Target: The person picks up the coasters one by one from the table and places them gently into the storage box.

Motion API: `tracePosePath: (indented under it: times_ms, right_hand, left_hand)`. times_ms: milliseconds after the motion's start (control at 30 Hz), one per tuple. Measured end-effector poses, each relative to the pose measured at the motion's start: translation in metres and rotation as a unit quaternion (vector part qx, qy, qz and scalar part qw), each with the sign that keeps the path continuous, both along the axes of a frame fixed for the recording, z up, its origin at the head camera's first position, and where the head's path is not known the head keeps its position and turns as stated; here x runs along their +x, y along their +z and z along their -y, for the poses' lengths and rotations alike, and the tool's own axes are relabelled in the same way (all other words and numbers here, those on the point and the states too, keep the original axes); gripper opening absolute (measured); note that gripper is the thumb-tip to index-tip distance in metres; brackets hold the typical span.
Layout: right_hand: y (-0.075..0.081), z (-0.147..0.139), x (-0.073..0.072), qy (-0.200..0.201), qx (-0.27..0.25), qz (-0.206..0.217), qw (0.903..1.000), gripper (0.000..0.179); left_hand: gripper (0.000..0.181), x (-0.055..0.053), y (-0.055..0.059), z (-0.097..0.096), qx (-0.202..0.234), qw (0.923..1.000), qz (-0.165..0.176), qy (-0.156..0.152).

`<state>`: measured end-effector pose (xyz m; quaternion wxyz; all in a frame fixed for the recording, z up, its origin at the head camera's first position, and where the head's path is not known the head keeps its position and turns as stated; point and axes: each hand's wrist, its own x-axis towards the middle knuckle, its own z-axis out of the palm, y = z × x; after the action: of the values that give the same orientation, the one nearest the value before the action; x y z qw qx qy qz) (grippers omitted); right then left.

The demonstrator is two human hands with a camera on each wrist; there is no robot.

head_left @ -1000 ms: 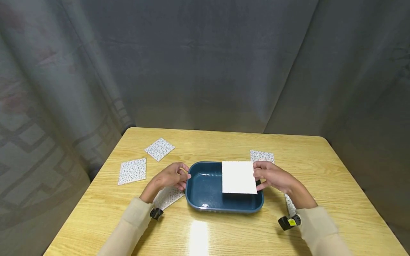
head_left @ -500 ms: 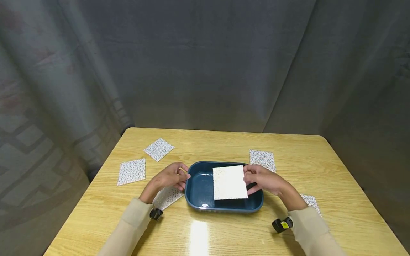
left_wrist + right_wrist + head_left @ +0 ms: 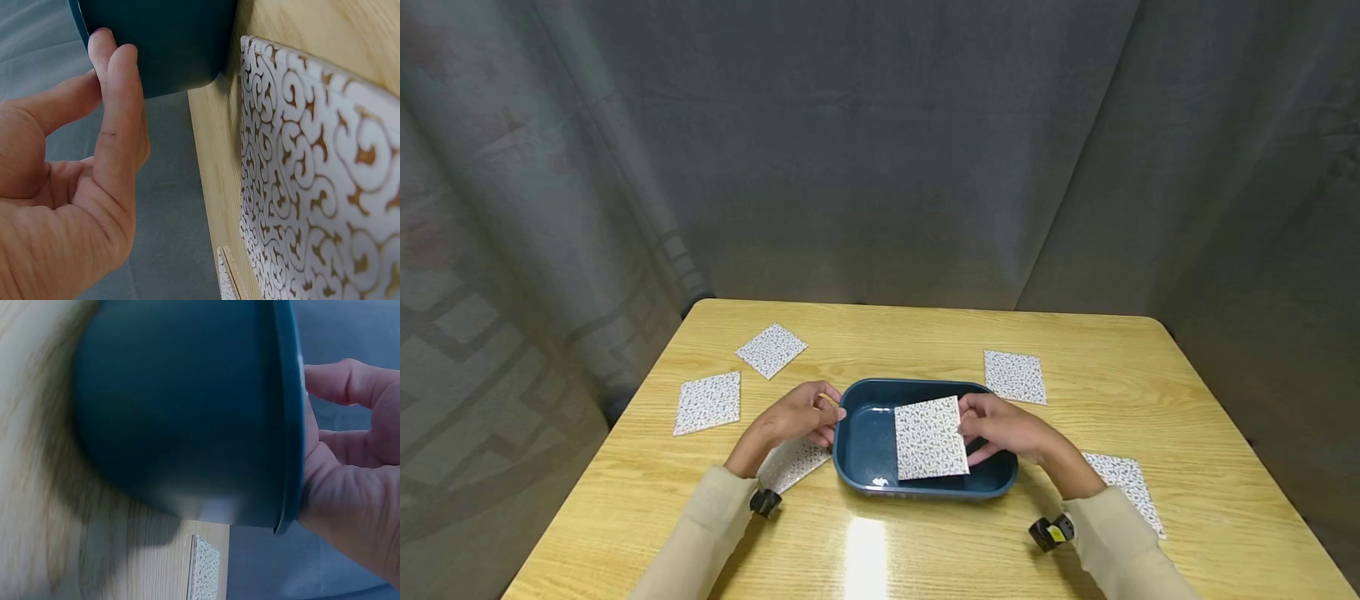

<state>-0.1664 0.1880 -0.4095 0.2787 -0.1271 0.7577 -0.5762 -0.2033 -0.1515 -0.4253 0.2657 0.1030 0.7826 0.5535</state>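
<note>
A dark blue oblong tub (image 3: 865, 446) stands on the wooden table in front of me. My left hand (image 3: 801, 417) pinches its left rim, thumb at the edge; in the left wrist view the fingers (image 3: 120, 106) lie against the outer wall. My right hand (image 3: 1011, 429) reaches over the right rim and grips a square white coaster (image 3: 931, 439) with a scroll pattern by its right edge. The coaster is tilted inside the tub's outline, patterned face up. In the right wrist view the tub's wall (image 3: 181, 419) hides the coaster and the fingertips.
More patterned coasters lie around the tub: a far-left coaster (image 3: 772, 350), a left coaster (image 3: 708, 403), one partly under my left wrist (image 3: 793, 462), a back-right coaster (image 3: 1015, 377) and one beside my right forearm (image 3: 1127, 487). Grey curtains (image 3: 880, 167) surround the table.
The right hand has moved left and toward me with the coaster, bringing it lower over the tub. Its face, bright white before, now shows the pattern. The left hand has stayed put.
</note>
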Motion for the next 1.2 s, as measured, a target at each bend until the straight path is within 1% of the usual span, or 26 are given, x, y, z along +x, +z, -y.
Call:
tracePosePath:
  times_ms: [200, 433, 767, 867, 1000, 1067, 1200]
  right_hand:
    - [-0.001, 0.004, 0.0, -0.003, 0.003, 0.009, 1.0, 0.018]
    - [0.0, 0.006, 0.001, -0.014, 0.013, 0.006, 0.9998, 0.017]
    - [0.005, 0.003, 0.003, -0.026, 0.038, 0.01, 0.9989, 0.035]
    - [0.008, 0.002, 0.005, -0.033, 0.053, 0.006, 0.998, 0.035]
    - [0.018, 0.0, 0.008, -0.038, 0.073, -0.011, 0.9966, 0.03]
    - [0.026, -0.002, 0.008, -0.039, 0.08, -0.024, 0.9957, 0.028]
    - [0.044, -0.009, 0.003, -0.059, 0.085, -0.059, 0.9929, 0.026]
  left_hand:
    - [0.027, 0.0, 0.0, 0.0, 0.002, 1.0, 0.002, 0.001]
    - [0.027, 0.0, -0.001, 0.0, 0.004, 1.0, 0.003, -0.001]
    - [0.025, -0.001, -0.002, 0.0, -0.004, 1.0, 0.003, 0.0]
    - [0.025, -0.001, -0.001, 0.0, -0.004, 1.0, 0.002, 0.001]
    - [0.026, -0.001, -0.001, 0.001, -0.002, 1.0, 0.001, -0.003]
    - [0.026, -0.001, -0.001, 0.001, -0.001, 1.0, -0.001, -0.006]
    - [0.025, -0.001, 0.0, 0.001, 0.001, 1.0, -0.002, -0.006]
